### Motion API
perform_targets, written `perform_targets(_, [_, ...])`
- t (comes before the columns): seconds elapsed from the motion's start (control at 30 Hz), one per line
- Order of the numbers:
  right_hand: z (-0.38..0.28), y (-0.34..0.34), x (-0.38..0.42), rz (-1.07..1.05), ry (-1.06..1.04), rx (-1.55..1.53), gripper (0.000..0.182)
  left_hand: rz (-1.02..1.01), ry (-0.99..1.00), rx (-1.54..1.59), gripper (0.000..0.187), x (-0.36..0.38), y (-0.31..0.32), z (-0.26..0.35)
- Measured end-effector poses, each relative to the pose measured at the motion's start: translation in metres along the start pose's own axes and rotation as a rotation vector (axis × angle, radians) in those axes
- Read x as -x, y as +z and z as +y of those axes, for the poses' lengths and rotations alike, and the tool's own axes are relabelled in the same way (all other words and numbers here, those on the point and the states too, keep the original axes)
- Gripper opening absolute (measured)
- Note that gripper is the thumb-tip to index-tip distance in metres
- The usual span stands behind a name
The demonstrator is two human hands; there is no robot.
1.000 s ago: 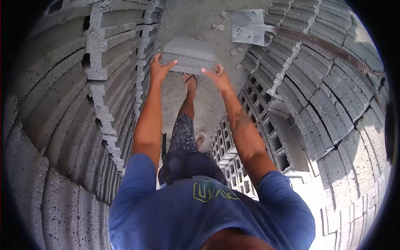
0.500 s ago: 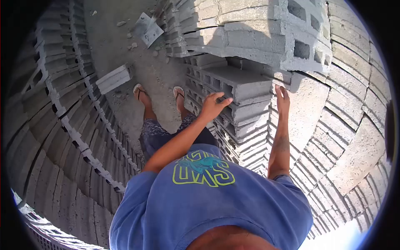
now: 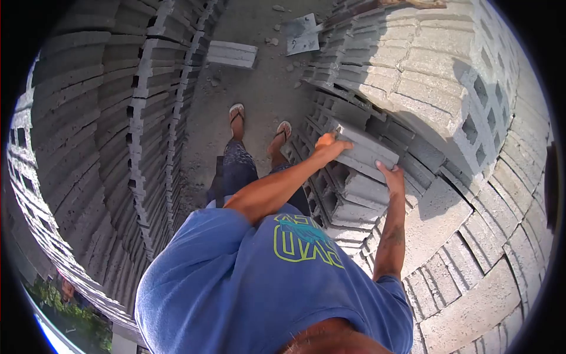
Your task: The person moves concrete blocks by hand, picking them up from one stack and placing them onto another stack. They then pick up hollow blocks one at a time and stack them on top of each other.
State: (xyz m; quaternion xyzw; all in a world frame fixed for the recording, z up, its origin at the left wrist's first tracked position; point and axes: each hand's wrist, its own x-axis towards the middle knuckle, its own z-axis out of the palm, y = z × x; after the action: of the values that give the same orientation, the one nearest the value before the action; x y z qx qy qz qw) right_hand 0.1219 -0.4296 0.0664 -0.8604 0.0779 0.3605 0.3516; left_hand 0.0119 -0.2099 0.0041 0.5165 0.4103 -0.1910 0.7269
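Observation:
A grey concrete hollow block (image 3: 370, 150) sits at the top of a low stack, turned at an angle to the blocks beneath it. My left hand (image 3: 332, 147) is closed round its left end, with the thumb along the near face. At the other end my right hand (image 3: 391, 176) grips the near right corner, thumb on top. Just below, more hollow blocks (image 3: 359, 197) are piled, their open cells facing left.
A taller block stack (image 3: 430, 76) rises beyond my hands. On the left stands a long wall of stacked blocks (image 3: 88, 118). One loose block (image 3: 232, 54) and a flat broken slab (image 3: 303, 34) lie on the dusty ground, with small rubble around them. Sandalled feet stand between the stacks.
Both hands have closed on the top block, which now sits turned on the stack. Before, my left hand hovered at its open cells and my right lay by its far side. The view has swung round.

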Motion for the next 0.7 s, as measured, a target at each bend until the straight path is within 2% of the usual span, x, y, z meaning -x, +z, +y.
perform_targets(0.03, [-0.017, 0.02, 0.006, 0.015, 0.003, -0.027, 0.057, -0.074, -0.054, 0.085, 0.086, 0.006, -0.028, 0.002])
perform_targets(0.13, [-0.064, 0.091, 0.018, -0.013, 0.015, 0.031, 0.054, 0.025, 0.021, 0.248, 0.083, 0.019, -0.09, -0.008])
perform_targets(0.17, [-0.076, 0.115, 0.02, -0.031, 0.005, 0.043, 0.054, 0.113, -0.049, 0.09, 0.085, 0.028, -0.114, -0.002])
perform_targets(0.2, [-0.085, 0.139, 0.024, -0.055, 0.011, 0.01, 0.053, 0.128, -0.054, 0.103, 0.085, 0.023, -0.133, -0.014])
perform_targets(0.27, [-0.095, 0.19, 0.014, -0.086, 0.015, -0.017, 0.052, 0.232, 0.103, 0.211, 0.087, -0.005, -0.169, -0.046])
perform_targets(0.3, [-0.09, 0.217, 0.001, -0.088, 0.007, -0.041, 0.051, 0.302, 0.139, 0.189, 0.094, -0.017, -0.19, -0.056])
perform_targets(0.33, [-0.091, 0.242, -0.01, -0.088, 0.001, -0.065, 0.05, 0.305, 0.129, 0.196, 0.094, -0.021, -0.214, -0.049])
perform_targets(0.4, [-0.097, 0.297, -0.036, -0.117, 0.002, -0.088, 0.05, 0.445, 0.05, -0.116, 0.098, -0.037, -0.268, -0.037])
perform_targets(0.43, [-0.1, 0.326, -0.049, -0.135, 0.001, -0.116, 0.05, 0.447, 0.043, -0.121, 0.098, -0.059, -0.294, -0.05])
perform_targets(0.5, [-0.1, 0.385, -0.082, -0.177, 0.014, -0.184, 0.052, 0.298, 0.154, 0.053, 0.094, -0.114, -0.346, -0.081])
perform_targets(0.53, [-0.094, 0.41, -0.096, -0.211, 0.032, -0.24, 0.054, 0.296, 0.14, 0.055, 0.094, -0.134, -0.368, -0.091])
perform_targets(0.6, [-0.08, 0.46, -0.126, -0.217, 0.055, -0.272, 0.056, 0.464, 0.053, -0.141, 0.092, -0.173, -0.403, -0.109])
perform_targets(0.7, [-0.072, 0.524, -0.184, -0.286, 0.07, -0.399, 0.058, 0.412, 0.141, -0.177, 0.089, -0.219, -0.451, -0.126])
